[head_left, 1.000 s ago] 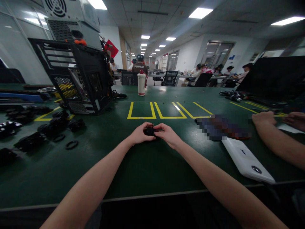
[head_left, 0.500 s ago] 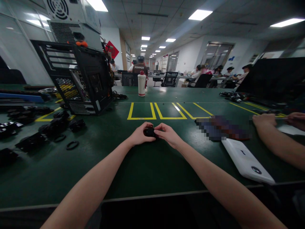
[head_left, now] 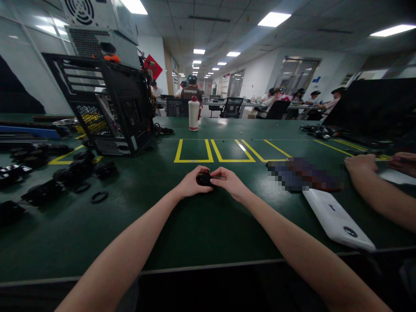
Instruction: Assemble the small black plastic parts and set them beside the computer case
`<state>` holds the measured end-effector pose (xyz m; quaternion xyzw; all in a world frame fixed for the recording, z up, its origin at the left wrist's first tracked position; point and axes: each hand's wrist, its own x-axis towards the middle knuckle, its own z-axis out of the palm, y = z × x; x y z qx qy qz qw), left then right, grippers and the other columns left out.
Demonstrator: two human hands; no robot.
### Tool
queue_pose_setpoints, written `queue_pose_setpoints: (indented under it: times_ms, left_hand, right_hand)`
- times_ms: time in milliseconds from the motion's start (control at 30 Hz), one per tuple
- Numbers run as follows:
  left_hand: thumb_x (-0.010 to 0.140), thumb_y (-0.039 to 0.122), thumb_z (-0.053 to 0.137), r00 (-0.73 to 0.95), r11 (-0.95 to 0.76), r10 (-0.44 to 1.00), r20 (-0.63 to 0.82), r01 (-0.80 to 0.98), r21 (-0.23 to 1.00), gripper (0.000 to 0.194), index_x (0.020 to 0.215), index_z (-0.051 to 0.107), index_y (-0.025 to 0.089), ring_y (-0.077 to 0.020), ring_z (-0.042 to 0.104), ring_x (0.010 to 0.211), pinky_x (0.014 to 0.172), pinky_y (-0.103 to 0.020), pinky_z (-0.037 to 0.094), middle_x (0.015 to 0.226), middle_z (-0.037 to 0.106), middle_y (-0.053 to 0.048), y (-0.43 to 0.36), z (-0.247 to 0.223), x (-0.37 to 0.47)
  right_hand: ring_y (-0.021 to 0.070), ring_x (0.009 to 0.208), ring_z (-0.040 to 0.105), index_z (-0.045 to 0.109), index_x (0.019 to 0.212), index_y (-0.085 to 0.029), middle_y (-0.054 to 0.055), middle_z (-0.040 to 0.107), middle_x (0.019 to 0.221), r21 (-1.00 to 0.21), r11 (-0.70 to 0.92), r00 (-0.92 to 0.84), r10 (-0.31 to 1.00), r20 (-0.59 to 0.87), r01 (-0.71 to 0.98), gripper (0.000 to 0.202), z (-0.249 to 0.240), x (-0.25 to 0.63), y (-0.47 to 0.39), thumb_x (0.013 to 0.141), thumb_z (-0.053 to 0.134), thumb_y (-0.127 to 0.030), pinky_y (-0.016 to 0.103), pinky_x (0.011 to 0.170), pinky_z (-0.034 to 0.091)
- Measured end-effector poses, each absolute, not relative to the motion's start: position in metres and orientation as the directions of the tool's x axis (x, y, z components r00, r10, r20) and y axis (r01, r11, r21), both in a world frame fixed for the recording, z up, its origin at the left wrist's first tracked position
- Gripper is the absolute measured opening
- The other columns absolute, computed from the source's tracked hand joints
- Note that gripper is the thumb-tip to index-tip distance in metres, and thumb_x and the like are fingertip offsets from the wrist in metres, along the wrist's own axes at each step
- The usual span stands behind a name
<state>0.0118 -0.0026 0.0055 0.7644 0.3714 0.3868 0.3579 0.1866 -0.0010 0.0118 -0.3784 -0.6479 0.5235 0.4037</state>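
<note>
Now, nearside of the tumbler (head_left: 193, 116), the left hand (head_left: 189, 182) is half-curling round a black part (head_left: 204, 179), ideally bracing it while the right hand (head_left: 229, 182) is tightly pinching it.

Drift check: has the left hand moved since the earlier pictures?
No, no visible shift: against the yellow tape, the left hand keeps the same spot on the near side, fingers around the black part.

two black rings (head_left: 98, 202), one white bottle (head_left: 193, 116)

One head-worn view, forward and down over the hands (head_left: 190, 182) and table (head_left: 208, 234)
</note>
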Motion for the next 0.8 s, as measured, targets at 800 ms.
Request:
queue_pose_setpoints:
  times_ms: [800]
  left_hand:
    - [0.056,0.025,0.070,0.412,-0.481,0.846,0.338,0.315,0.818,0.058,0.108,0.044,0.020,-0.0234,0.048,0.107,0.093,-0.043,0.037,0.113,0.050,-0.009,-0.0034,0.0056,0.0136]
  right_hand:
    - [0.0170,0.101,0.049,0.050,0.089,-0.018,0.003,0.051,0.102,-0.942,0.284,-0.397,0.897,0.195,0.180,0.032,0.0140,0.1881,-0.0034,0.059,0.056,-0.010,0.034,0.085,0.039]
